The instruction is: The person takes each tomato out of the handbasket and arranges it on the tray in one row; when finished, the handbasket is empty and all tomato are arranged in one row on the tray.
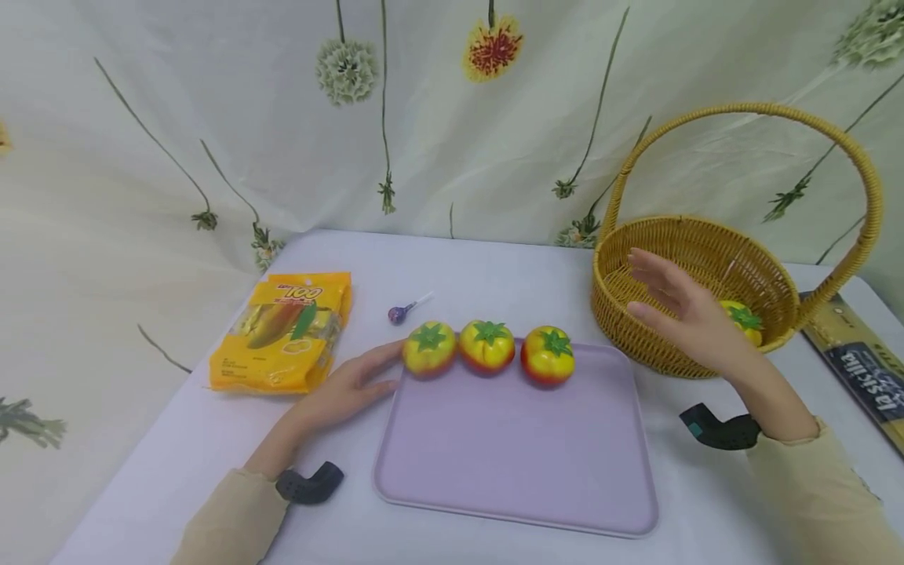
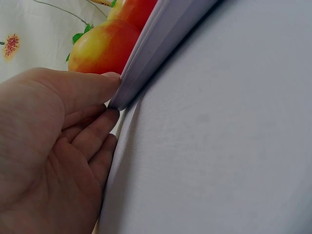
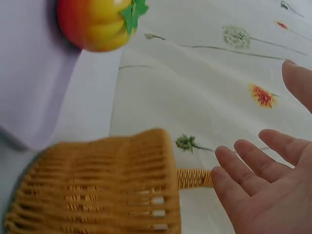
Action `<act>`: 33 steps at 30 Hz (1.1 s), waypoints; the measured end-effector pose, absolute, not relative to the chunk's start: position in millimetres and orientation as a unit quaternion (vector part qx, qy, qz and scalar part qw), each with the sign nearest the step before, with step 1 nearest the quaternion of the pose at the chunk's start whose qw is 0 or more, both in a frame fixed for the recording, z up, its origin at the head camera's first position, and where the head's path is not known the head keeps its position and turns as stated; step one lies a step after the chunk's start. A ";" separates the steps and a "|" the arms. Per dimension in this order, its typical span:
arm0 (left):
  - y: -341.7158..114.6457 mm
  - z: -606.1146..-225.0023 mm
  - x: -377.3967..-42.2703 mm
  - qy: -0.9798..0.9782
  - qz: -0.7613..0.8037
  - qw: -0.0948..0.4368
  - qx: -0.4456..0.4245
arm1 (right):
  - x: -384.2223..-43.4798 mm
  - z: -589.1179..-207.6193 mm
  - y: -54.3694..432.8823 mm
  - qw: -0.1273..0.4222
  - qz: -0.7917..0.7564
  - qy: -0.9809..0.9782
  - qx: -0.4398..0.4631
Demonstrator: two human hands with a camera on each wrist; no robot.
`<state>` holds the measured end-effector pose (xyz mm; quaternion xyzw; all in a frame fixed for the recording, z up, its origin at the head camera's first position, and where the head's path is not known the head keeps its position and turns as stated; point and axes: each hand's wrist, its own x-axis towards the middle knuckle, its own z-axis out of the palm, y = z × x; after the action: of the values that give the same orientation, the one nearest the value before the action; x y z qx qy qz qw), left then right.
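Note:
Three yellow-red toy fruits with green leafy tops, a left one [image 1: 428, 350], a middle one [image 1: 486, 347] and a right one [image 1: 547, 356], sit in a row along the far edge of a lilac tray [image 1: 515, 455]. My left hand [image 1: 353, 392] touches the tray's far left corner; its thumb and fingertips meet the rim in the left wrist view. Over the front of a wicker basket [image 1: 639, 345] hovers my right hand [image 1: 681, 314], holding nothing, fingers spread from the thumb. Another such fruit [image 1: 743, 320] lies inside the basket, partly hidden by that hand.
A yellow mango candy bag [image 1: 282, 333] lies left of the tray. Behind the tray is a lollipop [image 1: 399, 314]. The basket's tall arched handle [image 1: 763, 110] rises at the right, and a dark printed package [image 1: 858, 365] lies beyond it.

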<state>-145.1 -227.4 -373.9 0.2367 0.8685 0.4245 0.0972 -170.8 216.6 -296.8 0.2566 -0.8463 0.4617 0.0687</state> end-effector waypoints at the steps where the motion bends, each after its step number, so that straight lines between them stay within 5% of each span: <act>1: -227.2 -373.7 -144.9 0.870 0.424 0.099 0.234 | -171.1 -296.1 223.0 0.069 0.462 -0.850 0.245; 16: -227.9 -378.5 -146.5 0.874 0.418 0.095 0.227 | -184.0 -301.3 309.8 -0.002 0.434 -0.897 0.078; 33: -217.0 -352.7 -134.6 0.873 0.422 0.108 0.218 | -198.5 -321.9 332.1 -0.065 0.385 -0.916 0.091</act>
<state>-134.6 -217.0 -352.7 0.2183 0.8732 0.4222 0.1079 -198.5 332.1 -321.9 0.0914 -0.9160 0.3852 -0.0645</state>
